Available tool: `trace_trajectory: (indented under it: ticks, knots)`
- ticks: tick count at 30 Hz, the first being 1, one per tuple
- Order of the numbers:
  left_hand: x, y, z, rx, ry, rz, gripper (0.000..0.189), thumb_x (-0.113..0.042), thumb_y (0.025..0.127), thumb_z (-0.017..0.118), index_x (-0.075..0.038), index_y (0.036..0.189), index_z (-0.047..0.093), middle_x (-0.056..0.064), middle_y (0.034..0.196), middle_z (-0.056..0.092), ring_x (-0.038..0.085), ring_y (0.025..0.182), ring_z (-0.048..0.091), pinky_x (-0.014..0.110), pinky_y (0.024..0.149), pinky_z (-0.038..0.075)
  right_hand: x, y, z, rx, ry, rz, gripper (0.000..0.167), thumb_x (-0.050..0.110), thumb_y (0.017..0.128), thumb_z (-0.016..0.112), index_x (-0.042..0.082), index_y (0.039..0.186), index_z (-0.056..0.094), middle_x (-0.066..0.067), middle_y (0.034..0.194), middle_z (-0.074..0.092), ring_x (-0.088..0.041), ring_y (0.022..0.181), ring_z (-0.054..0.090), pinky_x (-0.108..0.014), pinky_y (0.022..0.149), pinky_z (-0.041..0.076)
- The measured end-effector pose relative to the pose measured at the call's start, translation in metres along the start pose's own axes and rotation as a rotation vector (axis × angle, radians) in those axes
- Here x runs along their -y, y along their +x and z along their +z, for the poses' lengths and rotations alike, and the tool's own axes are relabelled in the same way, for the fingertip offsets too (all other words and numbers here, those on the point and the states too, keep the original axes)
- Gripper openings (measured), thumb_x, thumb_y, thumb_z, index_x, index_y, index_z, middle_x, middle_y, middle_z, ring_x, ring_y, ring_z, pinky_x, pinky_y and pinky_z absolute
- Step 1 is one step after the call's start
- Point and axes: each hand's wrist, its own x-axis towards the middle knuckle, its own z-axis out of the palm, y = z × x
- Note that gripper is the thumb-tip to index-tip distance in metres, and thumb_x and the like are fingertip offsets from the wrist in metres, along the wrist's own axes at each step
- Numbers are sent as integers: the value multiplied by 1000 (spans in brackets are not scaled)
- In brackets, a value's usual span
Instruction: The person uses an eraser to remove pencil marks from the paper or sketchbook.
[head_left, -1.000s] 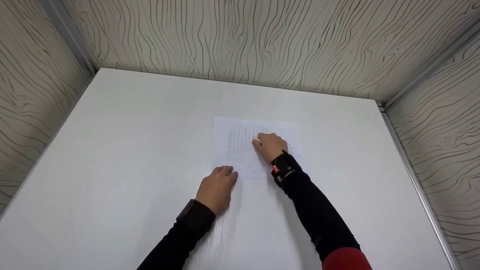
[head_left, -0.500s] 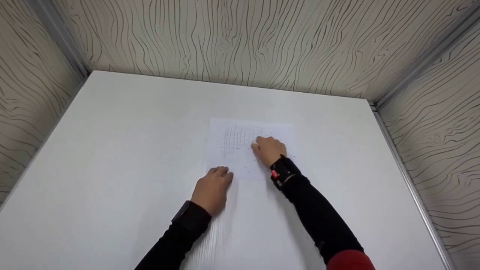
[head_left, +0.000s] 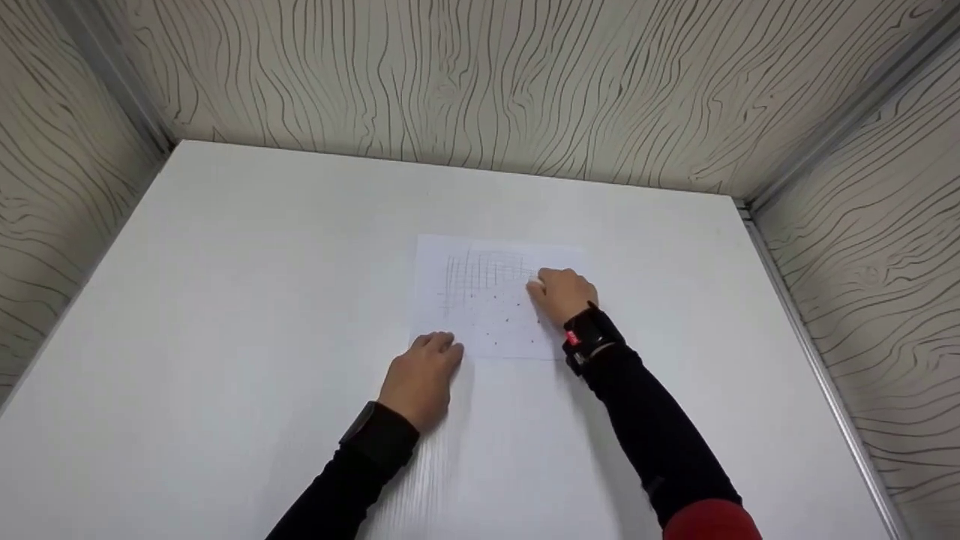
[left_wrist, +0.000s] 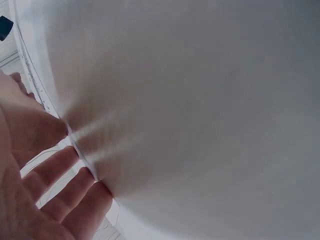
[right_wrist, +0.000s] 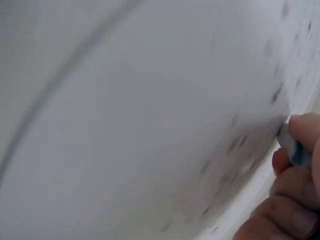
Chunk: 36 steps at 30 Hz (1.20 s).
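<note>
A white sheet of paper (head_left: 431,319) lies flat, with a pencil-drawn grid (head_left: 480,271) across its upper part. Dark crumbs dot its lower half. My right hand (head_left: 566,295) pinches a small whitish eraser (right_wrist: 287,141) between thumb and fingers, at the grid's right end. In the right wrist view the eraser's tip meets the paper among the dark crumbs (right_wrist: 240,142). My left hand (head_left: 420,379) rests at the sheet's lower left corner; the left wrist view shows its fingertips (left_wrist: 102,192) pressed down on the surface, fingers extended and slightly spread.
The white table (head_left: 262,300) extends around the sheet on every side. Wood-grain patterned panels (head_left: 450,82) rise behind it and to both sides, with grey metal posts (head_left: 832,112) at the corners.
My right hand with the eraser moves slightly down, then to the right across the paper. More of the crumbs show now. The left hand holds its place on the corner.
</note>
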Motion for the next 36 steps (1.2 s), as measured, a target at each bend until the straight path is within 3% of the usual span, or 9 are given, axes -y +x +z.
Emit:
trace_trajectory:
  ticks: [5,10,13,17,21,25,28,32,36]
  knots:
    - [1,1,-2,0,-8,-7,38,10,88,63,-6,120,73,12,129,67,32,122,62,45,86,61,-26,2,-10,-36,-4,114,34,29,105,55,7,79,51,-11,77,55,-29,76,54,-42,67,45]
    - [1,0,-1,7,-15,-5,37,10,87,64,-6,120,72,13,128,67,33,122,62,46,86,60,-24,1,-6,-47,28,74,37,31,105,56,9,76,50,-7,71,50,-25,69,51,-36,62,40]
    - [1,0,-2,10,-17,-2,37,10,87,63,-5,120,72,13,128,67,33,122,62,47,86,61,-13,-2,-4,4,33,35,36,32,104,57,9,77,53,-4,69,48,-23,68,50,-34,61,38]
    - [2,0,-4,9,-18,-11,38,11,87,63,-6,119,72,13,128,67,33,122,62,47,87,60,-10,-4,-8,60,30,55,33,32,104,56,3,91,65,-11,82,62,-27,78,58,-40,70,47]
    - [-1,0,0,-3,-31,-11,38,12,87,62,-6,119,73,13,128,67,33,121,62,47,87,60,-26,-3,-12,27,45,117,36,30,106,53,-3,105,68,-22,101,69,-36,90,63,-49,81,52]
    - [2,-3,1,-7,-37,12,38,12,87,61,-6,119,72,13,128,67,33,121,62,47,85,61,-32,-3,-9,-44,33,126,32,26,105,55,-2,96,65,-22,92,68,-36,83,64,-49,73,53]
    - [1,-6,5,-10,-43,19,38,12,87,61,-5,118,72,13,128,67,33,121,62,46,84,61,-33,-9,-3,-34,48,95,32,27,104,56,3,83,58,-15,77,59,-30,74,58,-41,66,47]
    - [3,-5,1,-32,-40,12,38,13,86,61,-5,118,73,13,127,67,33,120,63,46,86,60,-28,-13,-3,-9,81,29,32,27,103,56,8,78,51,-7,71,49,-25,70,50,-35,63,39]
    - [2,-1,-1,-23,-43,20,39,13,87,60,-4,119,73,14,128,67,33,121,62,46,88,60,-32,-16,-7,-97,31,76,33,24,101,57,6,75,50,-9,69,49,-26,66,48,-38,60,41]
